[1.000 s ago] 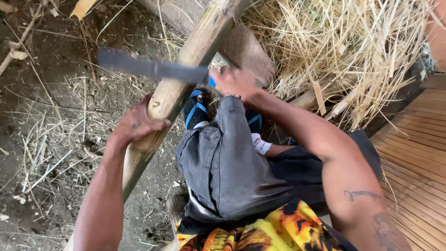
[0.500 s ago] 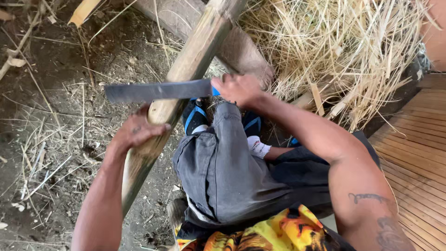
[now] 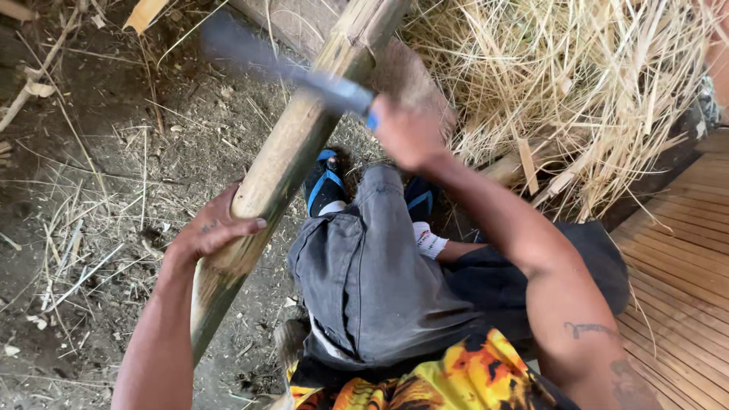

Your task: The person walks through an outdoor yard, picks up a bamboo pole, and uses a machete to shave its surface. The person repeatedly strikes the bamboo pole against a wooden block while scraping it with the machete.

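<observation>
My long blade (image 3: 288,67) has swung up since half a second ago, blurred across the bamboo pole (image 3: 304,129). My right hand (image 3: 406,133) grips its handle; my left hand (image 3: 213,228) clasps the pole. Beside the pole: dirt floor (image 3: 91,190), straw heap (image 3: 577,83).

A thick bamboo pole (image 3: 285,163), pale tan with a greenish lower part, is seen slanting from the top centre of the frame down to the lower left. A long dark blade (image 3: 281,68) with a blue handle is blurred across the upper centre, its tip toward the upper left, crossing the pole's upper part.
</observation>
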Motion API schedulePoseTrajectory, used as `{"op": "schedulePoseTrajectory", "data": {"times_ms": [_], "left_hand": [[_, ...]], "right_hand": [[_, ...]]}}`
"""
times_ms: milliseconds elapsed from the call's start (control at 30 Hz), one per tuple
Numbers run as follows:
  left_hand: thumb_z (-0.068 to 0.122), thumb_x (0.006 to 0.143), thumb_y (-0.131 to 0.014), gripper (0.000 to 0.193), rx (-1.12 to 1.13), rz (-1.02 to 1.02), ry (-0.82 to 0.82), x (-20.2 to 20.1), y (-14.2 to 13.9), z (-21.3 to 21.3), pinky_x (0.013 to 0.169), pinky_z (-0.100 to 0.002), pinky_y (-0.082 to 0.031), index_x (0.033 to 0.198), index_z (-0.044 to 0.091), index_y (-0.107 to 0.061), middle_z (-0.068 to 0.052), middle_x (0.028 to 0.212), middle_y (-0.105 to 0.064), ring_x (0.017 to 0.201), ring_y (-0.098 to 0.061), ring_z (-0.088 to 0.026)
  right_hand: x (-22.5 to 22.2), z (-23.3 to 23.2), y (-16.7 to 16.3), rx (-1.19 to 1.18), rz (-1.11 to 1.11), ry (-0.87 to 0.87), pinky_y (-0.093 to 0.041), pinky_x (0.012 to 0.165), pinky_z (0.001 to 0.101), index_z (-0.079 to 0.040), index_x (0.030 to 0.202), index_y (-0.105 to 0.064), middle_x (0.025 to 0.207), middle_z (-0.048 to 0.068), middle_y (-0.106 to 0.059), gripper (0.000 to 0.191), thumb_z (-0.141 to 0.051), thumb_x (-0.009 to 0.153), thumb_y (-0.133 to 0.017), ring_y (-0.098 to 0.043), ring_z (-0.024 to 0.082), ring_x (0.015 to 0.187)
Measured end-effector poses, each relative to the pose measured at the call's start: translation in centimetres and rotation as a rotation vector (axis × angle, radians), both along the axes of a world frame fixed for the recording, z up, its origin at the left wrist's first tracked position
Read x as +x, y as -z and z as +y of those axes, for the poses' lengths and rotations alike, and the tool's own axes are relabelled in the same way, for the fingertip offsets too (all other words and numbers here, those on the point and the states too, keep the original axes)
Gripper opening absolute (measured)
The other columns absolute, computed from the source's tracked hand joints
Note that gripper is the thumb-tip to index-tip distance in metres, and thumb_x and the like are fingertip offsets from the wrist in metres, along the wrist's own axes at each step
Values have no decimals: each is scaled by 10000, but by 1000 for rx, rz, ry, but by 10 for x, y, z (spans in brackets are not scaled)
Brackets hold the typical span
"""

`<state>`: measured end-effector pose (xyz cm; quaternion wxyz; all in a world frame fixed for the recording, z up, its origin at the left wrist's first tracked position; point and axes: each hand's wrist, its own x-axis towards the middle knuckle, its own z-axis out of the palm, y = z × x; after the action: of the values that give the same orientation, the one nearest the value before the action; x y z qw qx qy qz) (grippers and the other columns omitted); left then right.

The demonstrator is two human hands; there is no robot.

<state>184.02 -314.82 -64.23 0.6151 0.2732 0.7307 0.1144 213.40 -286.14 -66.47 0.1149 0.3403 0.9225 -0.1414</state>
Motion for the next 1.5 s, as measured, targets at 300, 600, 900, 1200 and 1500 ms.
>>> {"op": "schedulePoseTrajectory", "data": {"times_ms": [300, 600, 900, 1200, 1500], "left_hand": [[611, 526, -860, 1334, 48, 4, 24, 3, 2, 13, 1080, -609, -448, 1588, 80, -251, -248, 1438, -541, 1278, -577, -411], [597, 448, -846, 1307, -6, -32, 15, 8, -6, 20, 1033, -618, -517, 1554, 123, -337, -236, 1307, -654, 1173, -666, -412], [721, 522, -823, 1346, 110, 94, 95, 18, -3, 12, 1130, -559, -424, 1603, 141, -268, -231, 1471, -527, 1275, -583, -420], [825, 362, -740, 1422, 1, 0, 30, 7, -1, 13, 1074, -603, -510, 1573, 176, -373, -215, 1400, -645, 1237, -660, -414], [813, 353, -788, 1529, -8, 25, 26, -14, -11, -52, 1111, -661, -333, 1604, 143, -220, -231, 1546, -431, 1369, -498, -413]], "right_hand": [[-2, 66, -12, 3, 57, 79, -428, 377, 334, 19, 1172, -486, 697, 93, -603, 172, -56, 1021, -520, -549, 184, 483], [49, 157, -5, 46, -187, 337, -478, 428, 392, 47, 1344, -499, 707, 108, -599, 333, -216, 1188, -366, -559, 225, 518], [100, 151, 9, -42, 71, 714, -537, 480, 370, -20, 1284, -420, 838, 130, -629, 293, -93, 1034, -554, -646, 236, 632], [47, 19, -12, -204, -163, -10, -508, 438, 373, -64, 987, -595, 776, 112, -682, 186, -151, 1075, -455, -621, 194, 548], [91, 238, 59, 326, -75, 576, -541, 590, 386, -152, 1038, -633, 838, 59, -666, 58, -192, 1011, -665, -650, 204, 711]]}}
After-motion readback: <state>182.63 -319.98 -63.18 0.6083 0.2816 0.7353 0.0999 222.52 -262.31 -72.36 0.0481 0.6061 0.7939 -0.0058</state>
